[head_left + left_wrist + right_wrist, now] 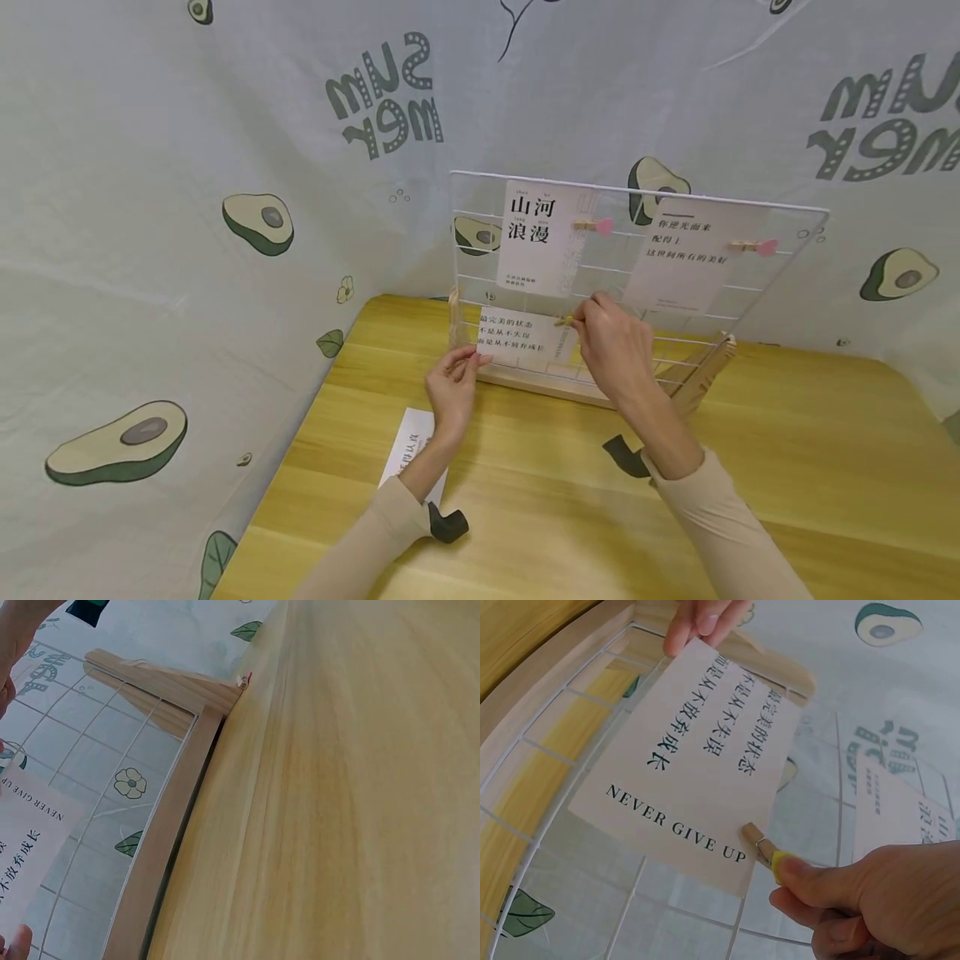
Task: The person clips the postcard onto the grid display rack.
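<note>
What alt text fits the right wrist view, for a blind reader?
A right hand pinches a small, yellow-tipped wooden clothespin at the edge of a white rectangular paper card printed with Chinese characters and "NEVER GIVE UP". The left hand holds one corner of the card, in front of a white wire grid.

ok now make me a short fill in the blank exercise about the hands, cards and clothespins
1. The clothespin pinched by the right hand has a ____-coloured end.
2. The left hand holds a corner of the card reading "NEVER ____ UP".
3. Both higher clothespins on the wire grid have ____-coloured ends.

Missing words: yellow; GIVE; pink
</note>
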`<act>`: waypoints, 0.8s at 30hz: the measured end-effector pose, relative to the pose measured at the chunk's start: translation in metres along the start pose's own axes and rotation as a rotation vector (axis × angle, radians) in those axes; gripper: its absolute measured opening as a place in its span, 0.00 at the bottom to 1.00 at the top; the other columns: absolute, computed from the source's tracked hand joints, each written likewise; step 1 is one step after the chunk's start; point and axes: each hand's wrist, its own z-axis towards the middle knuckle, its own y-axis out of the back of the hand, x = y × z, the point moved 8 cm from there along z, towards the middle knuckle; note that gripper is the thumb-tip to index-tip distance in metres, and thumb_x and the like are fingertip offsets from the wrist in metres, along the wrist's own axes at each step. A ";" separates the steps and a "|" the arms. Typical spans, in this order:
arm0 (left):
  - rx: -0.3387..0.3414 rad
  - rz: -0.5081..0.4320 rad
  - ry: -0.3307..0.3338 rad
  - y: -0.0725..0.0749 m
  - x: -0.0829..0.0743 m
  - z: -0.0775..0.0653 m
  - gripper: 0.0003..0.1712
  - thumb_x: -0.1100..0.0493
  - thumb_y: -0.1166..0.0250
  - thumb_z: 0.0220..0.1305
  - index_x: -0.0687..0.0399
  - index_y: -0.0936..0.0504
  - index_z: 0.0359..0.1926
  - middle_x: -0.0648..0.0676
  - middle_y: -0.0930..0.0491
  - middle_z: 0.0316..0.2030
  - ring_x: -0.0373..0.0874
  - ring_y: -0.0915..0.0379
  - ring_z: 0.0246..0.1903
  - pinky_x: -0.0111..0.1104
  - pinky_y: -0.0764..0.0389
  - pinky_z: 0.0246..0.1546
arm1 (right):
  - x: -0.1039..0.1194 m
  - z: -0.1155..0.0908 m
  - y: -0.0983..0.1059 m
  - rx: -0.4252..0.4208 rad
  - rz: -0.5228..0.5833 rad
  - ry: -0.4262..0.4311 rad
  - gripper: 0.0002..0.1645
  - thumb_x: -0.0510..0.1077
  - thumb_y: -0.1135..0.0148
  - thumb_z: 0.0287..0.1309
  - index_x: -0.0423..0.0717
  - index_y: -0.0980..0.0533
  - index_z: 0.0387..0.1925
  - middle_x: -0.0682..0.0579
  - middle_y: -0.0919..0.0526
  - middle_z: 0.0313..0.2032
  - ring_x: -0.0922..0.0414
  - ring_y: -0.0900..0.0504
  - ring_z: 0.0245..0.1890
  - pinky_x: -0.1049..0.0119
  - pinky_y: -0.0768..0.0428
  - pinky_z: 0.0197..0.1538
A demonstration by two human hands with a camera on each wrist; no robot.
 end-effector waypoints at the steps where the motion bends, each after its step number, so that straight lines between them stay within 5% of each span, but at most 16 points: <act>1: 0.008 0.030 -0.013 -0.001 -0.002 -0.001 0.10 0.70 0.35 0.70 0.68 0.15 0.50 0.68 0.12 0.42 0.60 0.11 0.45 0.18 0.36 0.20 | 0.000 0.000 0.000 -0.005 -0.001 0.004 0.06 0.35 0.30 0.63 0.35 0.17 0.31 0.44 0.17 0.30 0.46 0.22 0.19 0.58 0.30 0.18; 7: 0.053 0.221 -0.057 -0.006 -0.010 -0.005 0.17 0.69 0.36 0.70 0.62 0.17 0.59 0.61 0.12 0.47 0.56 0.13 0.47 0.24 0.20 0.46 | 0.001 0.000 0.000 -0.027 -0.028 0.040 0.06 0.35 0.30 0.63 0.35 0.17 0.31 0.43 0.18 0.31 0.48 0.26 0.15 0.59 0.32 0.17; 15: 0.146 0.267 -0.077 -0.012 -0.010 -0.005 0.20 0.69 0.39 0.72 0.64 0.20 0.63 0.67 0.16 0.47 0.63 0.14 0.37 0.20 0.32 0.22 | 0.003 0.001 0.001 -0.025 -0.064 0.062 0.05 0.35 0.29 0.62 0.35 0.16 0.32 0.44 0.16 0.32 0.47 0.24 0.15 0.57 0.29 0.17; 24: 0.186 0.339 -0.122 -0.017 -0.012 -0.005 0.22 0.69 0.38 0.71 0.67 0.21 0.64 0.62 0.18 0.55 0.58 0.11 0.37 0.22 0.19 0.33 | 0.008 0.005 0.002 0.005 -0.105 0.065 0.03 0.33 0.28 0.59 0.34 0.15 0.33 0.43 0.14 0.33 0.47 0.25 0.15 0.58 0.28 0.17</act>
